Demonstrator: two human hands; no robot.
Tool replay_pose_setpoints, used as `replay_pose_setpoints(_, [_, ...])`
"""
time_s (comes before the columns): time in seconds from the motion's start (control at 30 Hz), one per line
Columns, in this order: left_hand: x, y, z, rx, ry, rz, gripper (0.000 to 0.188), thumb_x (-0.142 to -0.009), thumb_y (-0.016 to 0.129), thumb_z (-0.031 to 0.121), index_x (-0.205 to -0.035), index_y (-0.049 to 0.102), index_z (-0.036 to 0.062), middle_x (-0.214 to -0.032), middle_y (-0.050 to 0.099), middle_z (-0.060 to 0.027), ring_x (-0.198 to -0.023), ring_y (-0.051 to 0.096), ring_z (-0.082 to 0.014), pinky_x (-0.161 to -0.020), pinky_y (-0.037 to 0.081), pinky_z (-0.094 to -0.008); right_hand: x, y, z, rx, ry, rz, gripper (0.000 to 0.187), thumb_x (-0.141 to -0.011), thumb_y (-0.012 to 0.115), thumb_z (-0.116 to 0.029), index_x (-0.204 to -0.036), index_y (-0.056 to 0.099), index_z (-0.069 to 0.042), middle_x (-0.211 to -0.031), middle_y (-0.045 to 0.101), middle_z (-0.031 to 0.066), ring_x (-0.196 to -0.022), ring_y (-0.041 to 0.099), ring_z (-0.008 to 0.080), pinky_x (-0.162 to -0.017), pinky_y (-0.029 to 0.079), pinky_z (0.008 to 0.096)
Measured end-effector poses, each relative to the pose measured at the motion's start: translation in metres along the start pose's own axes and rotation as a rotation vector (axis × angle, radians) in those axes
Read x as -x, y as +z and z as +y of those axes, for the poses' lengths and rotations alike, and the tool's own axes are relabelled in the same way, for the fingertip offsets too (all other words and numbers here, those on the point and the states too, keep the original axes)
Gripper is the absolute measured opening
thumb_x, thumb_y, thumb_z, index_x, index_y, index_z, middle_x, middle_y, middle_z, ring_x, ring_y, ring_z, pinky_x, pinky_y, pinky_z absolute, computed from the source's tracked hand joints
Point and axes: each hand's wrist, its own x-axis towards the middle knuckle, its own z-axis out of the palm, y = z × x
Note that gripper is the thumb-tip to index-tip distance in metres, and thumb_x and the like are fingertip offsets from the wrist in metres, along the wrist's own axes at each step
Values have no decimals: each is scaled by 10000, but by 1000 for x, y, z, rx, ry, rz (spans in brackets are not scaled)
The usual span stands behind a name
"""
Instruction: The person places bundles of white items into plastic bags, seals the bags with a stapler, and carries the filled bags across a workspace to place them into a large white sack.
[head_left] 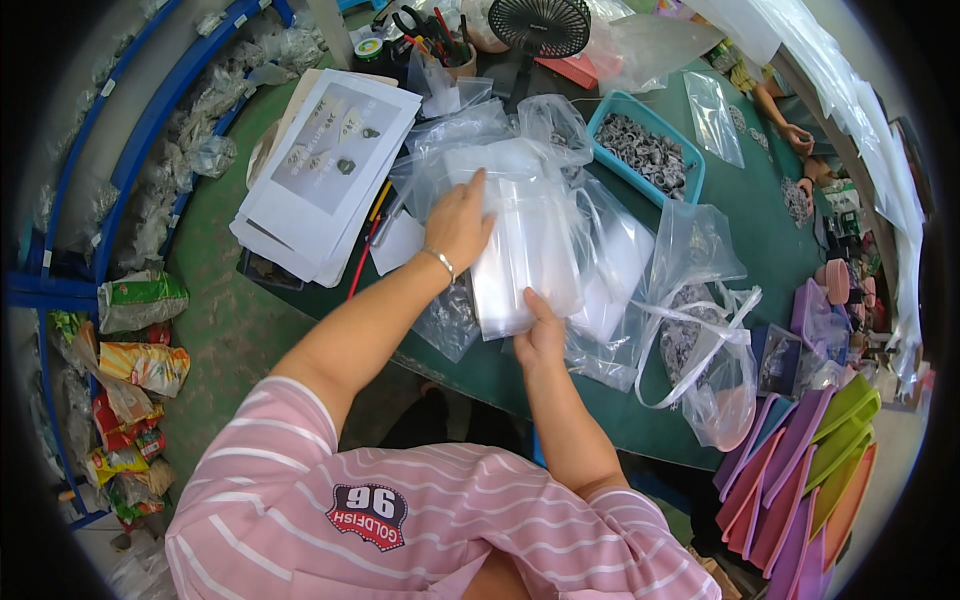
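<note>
Right grip (542,335) is closed on the near edge of a stack of clear plastic bags (525,245), its thumb laid on top and its fingers out of sight beneath. Left grip (460,230) lies over the left side of the same stack, farther from the body, with the index finger stretched toward the far end and the thumb on the stack's upper side; whether its remaining fingers close on anything cannot be told. The stack thus sits between the two grips, above the green tabletop (745,275). A bracelet (439,263) circles the wrist just behind the left grip.

To the left of the left grip lies a pile of paper sheets (335,215), the top one printed with a picture, and a slim red stick (360,265) shows beside it. Beyond both grips are a black fan (541,25) and, left of it, a cup (463,66) with pens. Ahead and to the right of the right grip, a turquoise tray (693,188) holds a heap of grey pieces (640,155). Nearer the right grip, on its right side, rests a clear bag with a white strap (720,375). Well apart, at the far right, shows another person's hand (797,138).
</note>
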Motion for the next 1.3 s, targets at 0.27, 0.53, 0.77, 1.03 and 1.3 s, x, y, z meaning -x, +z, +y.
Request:
replay_pose_setpoints(0.27, [59,-46,82,268,808,-334,242,-706,552,98,-937,608,56,-707,600,-67,-619,594,-250,-561,485,-348,28,-20,-5,-161,82,-76,402,-781,574,-37,-1151,437,41,-1065,547,137,-943,557,254,-813,465,354])
replay_pose_setpoints(0.53, [78,-60,95,376,690,-185,211,-677,582,60,-886,609,63,-656,566,-55,-582,567,-224,-516,454,-327,-25,32,-7,323,169,0,324,-740,662,-216,-939,557,17,-735,515,48,-623,512,160,-553,432,294])
replay_pose_setpoints(0.77, [115,-71,64,355,504,-257,175,-693,627,67,-868,614,67,-622,520,-66,-576,537,-243,-518,432,-337,-11,8,7,1304,-873,42,451,-697,632,-145,-1097,502,17,-1214,431,195,-1125,408,314,-968,284,413])
replay_pose_setpoints(1.03, [132,-61,57,361,570,-417,121,-682,535,28,-790,579,62,-653,518,-67,-624,540,-248,-552,433,-342,-8,24,-21,1959,-1161,-698,491,-779,557,-208,-1248,438,-130,-1345,358,115,-1233,303,361,-969,241,554])
replay_pose_setpoints(1.3, [193,-52,28,320,210,-270,274,-617,530,-73,-846,566,74,-678,464,-74,-664,476,-270,-618,383,-365,36,-68,-43,2092,-1014,-629,506,-750,506,-149,-1252,440,-167,-1385,306,118,-1270,274,358,-976,192,580])
